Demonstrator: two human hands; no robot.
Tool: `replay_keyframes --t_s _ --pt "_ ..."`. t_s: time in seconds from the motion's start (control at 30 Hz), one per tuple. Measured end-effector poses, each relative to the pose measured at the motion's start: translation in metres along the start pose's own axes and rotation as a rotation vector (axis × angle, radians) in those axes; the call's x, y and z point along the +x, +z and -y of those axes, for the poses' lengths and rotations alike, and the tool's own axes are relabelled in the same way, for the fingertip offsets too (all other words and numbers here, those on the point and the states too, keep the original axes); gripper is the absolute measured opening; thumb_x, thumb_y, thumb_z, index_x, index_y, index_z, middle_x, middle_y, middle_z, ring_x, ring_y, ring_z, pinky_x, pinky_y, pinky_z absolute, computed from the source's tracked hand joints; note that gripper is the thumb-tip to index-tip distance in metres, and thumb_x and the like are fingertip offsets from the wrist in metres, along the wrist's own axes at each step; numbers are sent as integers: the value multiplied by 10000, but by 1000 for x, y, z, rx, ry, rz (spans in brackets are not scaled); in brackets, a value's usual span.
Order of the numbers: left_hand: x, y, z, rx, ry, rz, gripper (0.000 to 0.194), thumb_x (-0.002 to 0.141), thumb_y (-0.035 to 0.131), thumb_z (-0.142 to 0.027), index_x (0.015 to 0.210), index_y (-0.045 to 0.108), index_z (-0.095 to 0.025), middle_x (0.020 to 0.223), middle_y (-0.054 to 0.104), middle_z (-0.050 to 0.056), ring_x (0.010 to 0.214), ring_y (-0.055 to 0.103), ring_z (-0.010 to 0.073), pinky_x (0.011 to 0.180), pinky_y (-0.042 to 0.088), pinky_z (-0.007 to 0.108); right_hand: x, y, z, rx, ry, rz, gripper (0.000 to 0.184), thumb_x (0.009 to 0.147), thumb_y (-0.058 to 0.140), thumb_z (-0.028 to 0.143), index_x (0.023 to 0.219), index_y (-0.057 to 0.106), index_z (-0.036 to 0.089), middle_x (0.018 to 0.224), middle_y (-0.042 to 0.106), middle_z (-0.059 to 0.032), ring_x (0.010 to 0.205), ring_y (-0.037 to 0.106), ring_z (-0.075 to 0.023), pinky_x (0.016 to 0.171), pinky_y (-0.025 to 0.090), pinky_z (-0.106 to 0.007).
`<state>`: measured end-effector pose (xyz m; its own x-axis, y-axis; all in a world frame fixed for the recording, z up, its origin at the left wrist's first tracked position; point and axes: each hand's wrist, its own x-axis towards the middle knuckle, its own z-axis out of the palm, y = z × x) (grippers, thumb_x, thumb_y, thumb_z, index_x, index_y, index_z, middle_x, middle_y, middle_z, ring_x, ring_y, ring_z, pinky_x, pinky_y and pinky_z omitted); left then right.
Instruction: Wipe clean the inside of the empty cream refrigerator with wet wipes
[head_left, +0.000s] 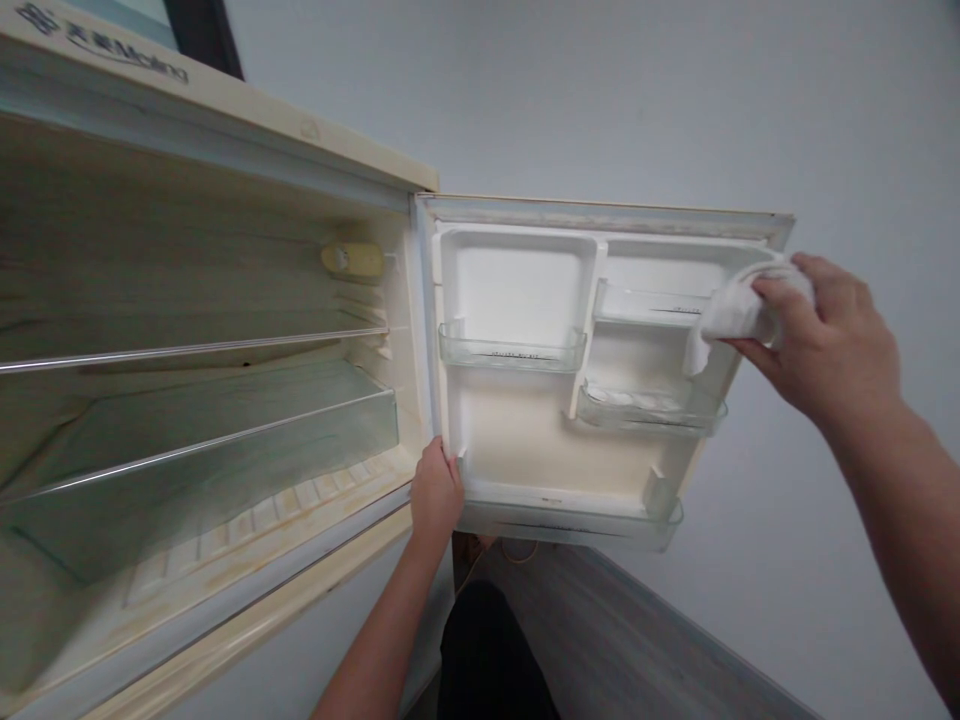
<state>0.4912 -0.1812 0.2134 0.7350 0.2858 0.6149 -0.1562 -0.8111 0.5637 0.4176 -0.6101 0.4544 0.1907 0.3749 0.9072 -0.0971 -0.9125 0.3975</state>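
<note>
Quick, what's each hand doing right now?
Left hand: at the hinge side of the fridge door; whether it's gripping can't be told.
Right hand: closed, holding a white cloth by the door's outer edge.

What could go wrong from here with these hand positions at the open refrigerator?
The left hand is at the hinge side of the refrigerator door, so fingers might get pinched if it swings shut. The white cloth in the right hand hangs by the upper small door bin and could snag on it.
</note>
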Motion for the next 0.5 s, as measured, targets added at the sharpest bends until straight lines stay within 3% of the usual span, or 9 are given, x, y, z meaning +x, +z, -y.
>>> replay_keyframes --t_s 0.17,0.3,0.4,0.5 --pt "-3 -1 -3 46 12 -12 398 996 402 -228 1351 501 -77 1224 652 203 1161 635 329 984 509 460 -14 16 -27 186 65 11 656 917 646 519 1491 511 231 1511 499 -192 1426 468 -309 1184 420 -404" --pt "-4 -1 -3 62 12 -17 415 1001 403 -235 1369 492 -66 1217 655 208 1143 642 333 968 513 463 -21 35 -45 383 118 2 700 902 603 588 1498 504 236 1481 520 -192 1395 491 -306 1078 498 -433" --pt "-4 1 -2 55 17 -23 416 1004 397 -237 1369 491 -62 1220 655 211 1145 638 331 973 510 464 -20 43 -49 513 207 -61 563 946 472 563 1373 618 226 1326 632 -181 1248 597 -292 994 530 -455" --pt "-2 2 -1 38 22 -24 417 1000 394 -236 1364 491 -57 1229 648 213 1157 629 334 986 504 462 -8 37 -42 519 228 -112 503 936 469 563 1209 718 222 1240 665 -169 1188 619 -296 1035 487 -491"
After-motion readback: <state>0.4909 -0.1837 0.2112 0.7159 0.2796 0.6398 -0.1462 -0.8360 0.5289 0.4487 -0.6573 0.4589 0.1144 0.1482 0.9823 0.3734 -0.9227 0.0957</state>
